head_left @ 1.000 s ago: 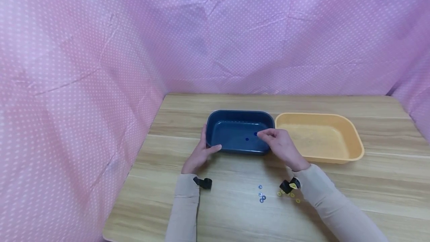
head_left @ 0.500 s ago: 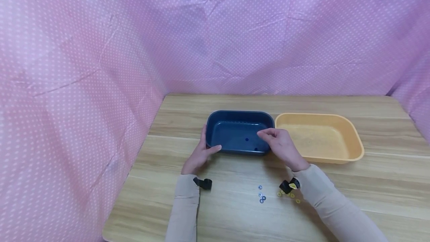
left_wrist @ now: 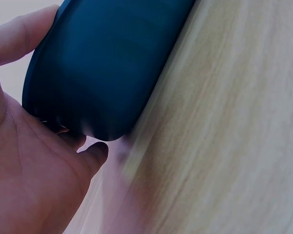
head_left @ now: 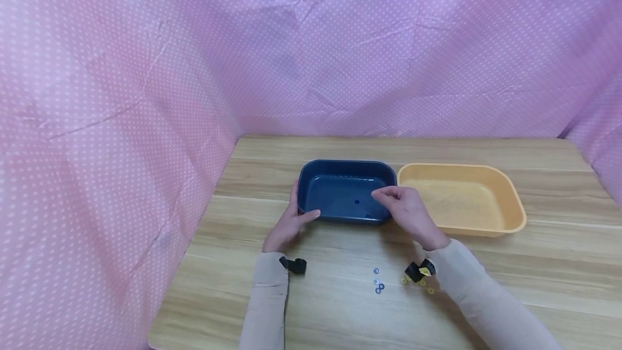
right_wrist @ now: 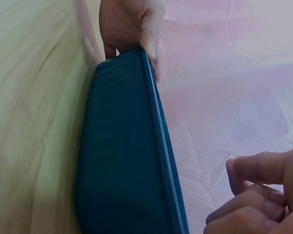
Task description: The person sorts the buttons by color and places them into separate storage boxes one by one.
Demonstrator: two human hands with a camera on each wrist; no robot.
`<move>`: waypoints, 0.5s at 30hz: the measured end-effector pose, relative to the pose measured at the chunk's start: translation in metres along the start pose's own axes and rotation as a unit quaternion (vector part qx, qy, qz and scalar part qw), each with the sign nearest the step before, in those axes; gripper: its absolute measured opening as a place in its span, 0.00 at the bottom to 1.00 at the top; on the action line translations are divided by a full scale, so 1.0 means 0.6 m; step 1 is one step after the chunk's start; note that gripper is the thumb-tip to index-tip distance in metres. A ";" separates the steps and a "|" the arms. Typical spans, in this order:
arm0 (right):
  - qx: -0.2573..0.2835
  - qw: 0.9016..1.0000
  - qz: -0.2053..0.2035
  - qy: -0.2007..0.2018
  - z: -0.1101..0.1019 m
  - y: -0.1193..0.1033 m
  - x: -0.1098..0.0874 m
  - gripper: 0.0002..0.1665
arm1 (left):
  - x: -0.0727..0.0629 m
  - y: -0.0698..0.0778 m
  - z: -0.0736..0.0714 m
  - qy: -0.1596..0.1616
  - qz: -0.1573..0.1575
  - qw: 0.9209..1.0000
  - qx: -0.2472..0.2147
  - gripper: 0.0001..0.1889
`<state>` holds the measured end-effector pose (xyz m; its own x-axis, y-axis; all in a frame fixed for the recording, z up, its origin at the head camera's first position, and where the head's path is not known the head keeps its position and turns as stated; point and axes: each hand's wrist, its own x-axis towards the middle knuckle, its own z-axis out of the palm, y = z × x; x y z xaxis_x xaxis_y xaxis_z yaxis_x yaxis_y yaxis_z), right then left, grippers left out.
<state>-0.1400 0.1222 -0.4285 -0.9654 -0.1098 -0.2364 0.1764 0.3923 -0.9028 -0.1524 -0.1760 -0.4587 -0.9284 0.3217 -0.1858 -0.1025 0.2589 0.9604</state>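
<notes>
My left hand grips the left end of a dark blue plastic tub, thumb over the near rim and fingers along its end wall. The left wrist view shows the tub's outer wall beside that palm. My right hand hovers over the tub's right end. Thumb and index fingertips meet, the other fingers are curled, and nothing shows between them in the right wrist view. Inside the tub lie a small blue ring and a second dark ring by the near wall.
An orange-yellow tub stands right beside the blue one. On the wooden table nearer me lie several small blue rings and several yellow rings, partly covered by my right wrist strap. Pink dotted cloth hangs behind.
A blue ring left my right fingertips and dropped to the tub's near side, then shifted slightly left. Both hands and the tubs have stayed practically still.
</notes>
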 end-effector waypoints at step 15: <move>-0.045 0.998 -0.028 -0.034 0.039 0.000 -0.060 0.17 | -0.001 0.001 0.000 0.004 -0.006 1.000 0.016 0.56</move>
<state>-0.1007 0.1046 -0.4285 -0.9574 -0.1947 -0.2133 0.1019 0.4634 -0.8803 -0.1518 -0.1762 -0.4581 -0.9299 0.3113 -0.1959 -0.1025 0.2924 0.9508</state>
